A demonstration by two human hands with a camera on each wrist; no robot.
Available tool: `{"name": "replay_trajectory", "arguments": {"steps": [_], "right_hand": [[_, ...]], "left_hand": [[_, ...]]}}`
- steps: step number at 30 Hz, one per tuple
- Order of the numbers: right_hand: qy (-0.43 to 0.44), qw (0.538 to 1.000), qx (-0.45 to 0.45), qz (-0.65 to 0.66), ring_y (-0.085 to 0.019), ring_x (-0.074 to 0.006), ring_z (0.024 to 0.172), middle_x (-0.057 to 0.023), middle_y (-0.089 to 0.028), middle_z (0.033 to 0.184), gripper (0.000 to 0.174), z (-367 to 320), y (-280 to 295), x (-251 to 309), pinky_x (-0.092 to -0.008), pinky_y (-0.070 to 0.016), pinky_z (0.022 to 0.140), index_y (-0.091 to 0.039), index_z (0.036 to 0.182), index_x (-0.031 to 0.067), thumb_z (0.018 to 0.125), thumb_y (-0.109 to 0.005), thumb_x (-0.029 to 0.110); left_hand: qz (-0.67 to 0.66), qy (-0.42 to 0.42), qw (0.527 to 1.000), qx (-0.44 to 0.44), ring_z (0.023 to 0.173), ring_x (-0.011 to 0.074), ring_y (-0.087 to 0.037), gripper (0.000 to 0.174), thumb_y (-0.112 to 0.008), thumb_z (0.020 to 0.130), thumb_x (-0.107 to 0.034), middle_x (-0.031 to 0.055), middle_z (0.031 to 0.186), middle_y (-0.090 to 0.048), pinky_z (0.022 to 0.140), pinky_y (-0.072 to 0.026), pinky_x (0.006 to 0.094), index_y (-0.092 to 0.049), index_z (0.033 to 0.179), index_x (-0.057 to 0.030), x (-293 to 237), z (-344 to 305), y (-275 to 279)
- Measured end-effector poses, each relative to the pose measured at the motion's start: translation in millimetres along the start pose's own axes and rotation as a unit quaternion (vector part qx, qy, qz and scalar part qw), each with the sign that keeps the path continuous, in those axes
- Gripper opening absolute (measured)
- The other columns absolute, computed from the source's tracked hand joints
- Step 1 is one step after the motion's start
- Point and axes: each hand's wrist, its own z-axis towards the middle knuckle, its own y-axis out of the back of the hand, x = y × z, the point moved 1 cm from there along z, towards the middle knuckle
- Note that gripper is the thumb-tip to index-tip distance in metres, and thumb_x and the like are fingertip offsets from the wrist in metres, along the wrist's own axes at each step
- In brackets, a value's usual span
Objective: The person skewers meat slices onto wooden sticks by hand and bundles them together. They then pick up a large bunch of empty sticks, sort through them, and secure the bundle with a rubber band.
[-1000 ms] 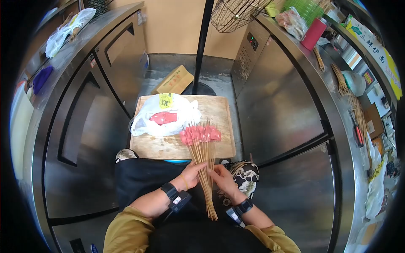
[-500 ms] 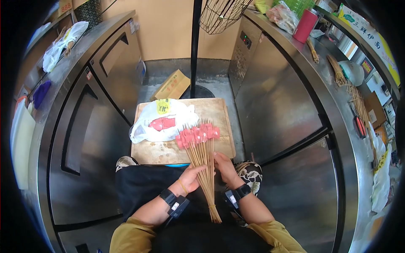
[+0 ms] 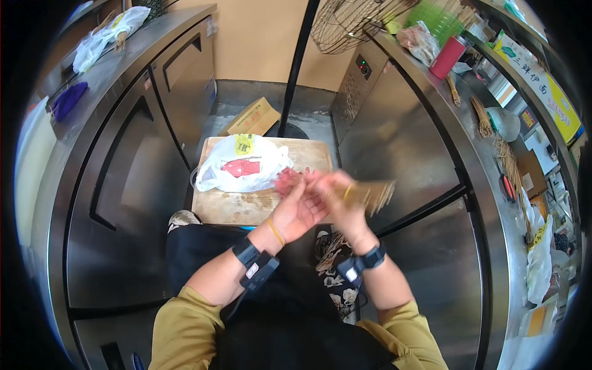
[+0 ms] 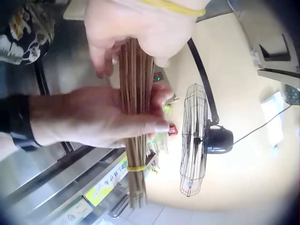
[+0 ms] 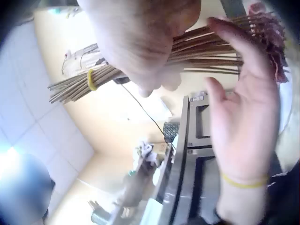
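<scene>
To either side of the hands stand stainless-steel cabinets: left cabinet (image 3: 126, 203) left of the left hand, right cabinet (image 3: 419, 148) right of the right hand. Well beyond the hands, a wire-caged fan (image 4: 192, 140) on a black pole. Just ahead of the hands, wooden cutting board (image 3: 311, 155); cardboard box (image 3: 254, 118) farther out, past the board. White plastic bag (image 3: 213, 179) on the board, ahead and left of the left hand, red slab (image 3: 240, 168) showing in its middle. Bundle of thin skewers (image 4: 137, 89) is in the right hand (image 3: 342, 200), which grips round the sticks, thumb across; blurred in head view. Bare ends stick out right of that hand; red meat pieces (image 5: 272, 40) at the other end, by the left hand (image 3: 299, 213). Left hand palm up, thumb and fingers spread apart; contact with sticks, can't tell. Yellow rubber band (image 5: 91, 79) round the sticks, between right hand and bare ends.
</scene>
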Motion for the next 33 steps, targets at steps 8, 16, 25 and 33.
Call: {"name": "replay_trajectory", "arguments": {"steps": [8,16,25,33], "right_hand": [[-0.046,0.987,-0.056,0.146,-0.062,-0.0163,0.08,-0.0035,-0.059,0.073,0.011,85.2,16.3,-22.9,-0.0295,-0.0498,0.076,-0.055,0.083,0.0059,0.091,-0.057,0.014],[-0.101,0.987,-0.046,0.114,-0.059,-0.014,0.075,-0.0018,-0.057,0.072,0.012,106.5,-5.1,-57.1,-0.0268,-0.0483,0.073,-0.053,0.082,0.0062,0.091,-0.057,0.013],[-0.105,0.992,-0.016,0.069,-0.057,-0.0107,0.074,-0.0006,-0.054,0.073,0.009,104.6,-14.6,-60.0,-0.024,-0.0467,0.07,-0.05,0.085,0.006,0.092,-0.054,0.01],[0.084,0.975,0.153,-0.14,-0.055,-0.0224,0.087,-0.0069,-0.057,0.086,0.011,28.4,-45.5,11.7,-0.0322,-0.0454,0.076,-0.055,0.087,0.0024,0.077,-0.057,0.0]], "left_hand": [[-0.028,-0.026,0.993,-0.108,0.108,0.0235,-0.053,0.034,-0.049,0.094,-0.029,0.0114,0.118,-0.056,0.098,-0.0418,0.0377,-0.05,0.116,-0.0032,-47.9,-76.1,82.7],[-0.075,-0.033,0.976,-0.201,0.1,0.0208,-0.056,0.027,-0.05,0.093,-0.021,0.0088,0.11,-0.059,0.091,-0.0458,0.0345,-0.053,0.112,-0.0031,-43.1,-119.2,141.2],[-0.06,-0.001,0.977,-0.203,0.098,0.022,-0.056,0.028,-0.052,0.092,-0.021,0.0108,0.111,-0.058,0.089,-0.0461,0.0349,-0.053,0.113,-0.0021,-40.3,-112.6,145.0],[-0.025,0.094,0.995,-0.016,0.112,0.0249,-0.053,0.058,-0.037,0.093,-0.052,0.0123,0.117,-0.057,0.094,-0.0422,0.043,-0.049,0.121,-0.0018,-39.5,-64.2,25.4]]}}
